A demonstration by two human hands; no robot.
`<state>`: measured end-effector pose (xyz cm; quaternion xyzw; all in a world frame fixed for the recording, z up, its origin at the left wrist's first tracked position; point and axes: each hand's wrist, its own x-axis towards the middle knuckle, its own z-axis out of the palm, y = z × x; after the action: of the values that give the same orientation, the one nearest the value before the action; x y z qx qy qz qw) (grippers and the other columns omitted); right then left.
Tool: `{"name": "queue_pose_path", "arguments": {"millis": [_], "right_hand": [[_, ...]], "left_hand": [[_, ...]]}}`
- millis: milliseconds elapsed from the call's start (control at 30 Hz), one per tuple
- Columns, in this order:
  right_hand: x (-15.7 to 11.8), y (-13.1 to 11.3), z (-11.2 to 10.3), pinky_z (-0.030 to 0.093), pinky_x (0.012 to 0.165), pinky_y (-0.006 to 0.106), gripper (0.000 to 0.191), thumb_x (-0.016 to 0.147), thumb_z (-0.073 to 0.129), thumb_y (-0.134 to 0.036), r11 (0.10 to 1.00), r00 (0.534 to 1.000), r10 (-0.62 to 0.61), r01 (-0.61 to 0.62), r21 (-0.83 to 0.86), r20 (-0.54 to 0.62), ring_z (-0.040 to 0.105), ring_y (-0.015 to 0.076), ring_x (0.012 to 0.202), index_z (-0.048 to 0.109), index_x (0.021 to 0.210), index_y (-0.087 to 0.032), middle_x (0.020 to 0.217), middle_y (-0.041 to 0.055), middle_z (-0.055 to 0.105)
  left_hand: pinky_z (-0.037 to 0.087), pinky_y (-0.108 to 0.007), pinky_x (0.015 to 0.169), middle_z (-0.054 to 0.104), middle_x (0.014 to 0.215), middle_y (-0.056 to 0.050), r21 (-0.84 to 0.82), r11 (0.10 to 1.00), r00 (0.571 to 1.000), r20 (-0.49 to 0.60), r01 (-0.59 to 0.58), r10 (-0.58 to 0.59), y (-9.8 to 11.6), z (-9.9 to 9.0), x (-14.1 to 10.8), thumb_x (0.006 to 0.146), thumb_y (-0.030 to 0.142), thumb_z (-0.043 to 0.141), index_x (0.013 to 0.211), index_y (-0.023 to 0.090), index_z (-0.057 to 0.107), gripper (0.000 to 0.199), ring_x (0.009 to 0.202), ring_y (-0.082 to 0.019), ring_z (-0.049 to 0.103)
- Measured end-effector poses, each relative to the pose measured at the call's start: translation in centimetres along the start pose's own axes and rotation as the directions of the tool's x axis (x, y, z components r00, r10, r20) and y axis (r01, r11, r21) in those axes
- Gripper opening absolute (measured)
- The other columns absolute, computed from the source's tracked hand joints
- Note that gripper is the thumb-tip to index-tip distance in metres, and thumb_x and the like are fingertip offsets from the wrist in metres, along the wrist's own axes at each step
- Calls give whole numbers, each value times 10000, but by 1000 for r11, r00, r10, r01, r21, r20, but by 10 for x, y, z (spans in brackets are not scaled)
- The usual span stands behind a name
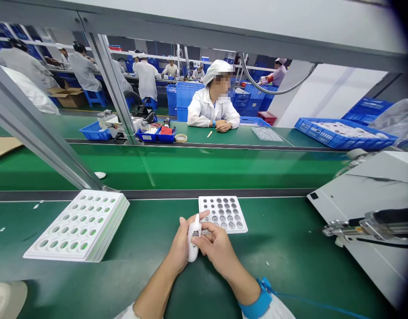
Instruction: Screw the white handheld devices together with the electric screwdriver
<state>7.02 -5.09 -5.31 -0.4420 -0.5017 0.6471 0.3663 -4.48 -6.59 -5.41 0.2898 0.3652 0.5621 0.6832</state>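
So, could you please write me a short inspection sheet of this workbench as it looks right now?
Surface: green bench mat, with a green conveyor belt behind it.
Job's things: small white device held upright; white tray of round grey cells just beyond it, several pockets unfilled.
Clutter: stack of white trays with bare pockets at the left; small white disc on the belt.
Hands: left hand wraps the device; right hand pinches at its side.
Cables: blue cord from the blue wrist strap.
Surroundings: grey machine at the right; a person in white seated across the belt; blue crates.
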Motion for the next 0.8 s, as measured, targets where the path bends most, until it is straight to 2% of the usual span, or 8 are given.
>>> {"name": "queue_pose_path", "arguments": {"millis": [100,267,333,433,533,633,700,800], "right_hand": [[0,-1,-1,309,394,184,362,670,744,-441,998,998,49,-50,42,44,373,64,397,562,831,-172,445,-90,415],[1,-2,0,300,358,163,427,691,736,-461,994,995,68,-74,82,78,394,51,390,585,956,-162,544,-48,527],[0,-1,0,329,344,170,545,728,706,-477,993,994,34,-46,108,106,434,45,410,548,1157,-180,836,45,649],[-3,2,2,398,371,188,602,811,602,-532,986,994,-98,91,138,50,498,46,483,440,1315,-245,1262,142,531],[-5,7,7,410,422,185,512,886,465,-575,981,983,-172,177,85,-57,485,76,483,530,1217,-190,819,53,629],[-2,14,12,315,385,170,537,917,366,-604,982,981,-185,187,34,-50,395,74,382,634,962,-140,451,-45,417],[1,19,16,240,358,174,582,922,330,-616,978,978,-208,208,2,-6,326,56,329,632,785,-137,408,-49,378],[5,22,23,315,381,198,614,951,282,-580,939,945,-326,318,-133,-38,332,62,316,605,639,-161,378,-37,377]], "left_hand": [[421,-281,510,608,546,-47,17,999,998,31,47,-48,-2,2,-1,833,741,275,1362,99,474,856,477,-182,562],[395,-264,442,593,530,-42,-5,999,998,-29,51,-51,0,10,-8,840,740,244,1346,87,478,859,419,-166,527],[397,-265,419,610,572,-43,-15,998,994,-94,59,-60,7,11,-7,842,733,261,1353,113,459,828,402,-158,514],[410,-238,414,681,955,-106,131,991,953,-301,7,33,31,5,15,852,591,467,1341,195,451,629,526,-147,577],[446,-232,450,440,1423,-129,506,863,896,-378,-10,232,62,-4,72,827,315,545,1362,238,413,556,800,-183,634],[510,-328,816,309,1509,-146,708,706,873,-340,-7,350,87,-9,138,765,128,564,1346,193,451,595,1181,-280,519],[340,-409,1056,284,1511,-186,739,673,861,-325,-27,391,92,-10,166,745,54,577,1270,106,524,530,1355,-339,311],[188,-525,1116,317,1485,-187,756,651,858,-289,-67,424,90,-7,174,804,105,595,1204,74,563,402,1394,-382,185]]}}
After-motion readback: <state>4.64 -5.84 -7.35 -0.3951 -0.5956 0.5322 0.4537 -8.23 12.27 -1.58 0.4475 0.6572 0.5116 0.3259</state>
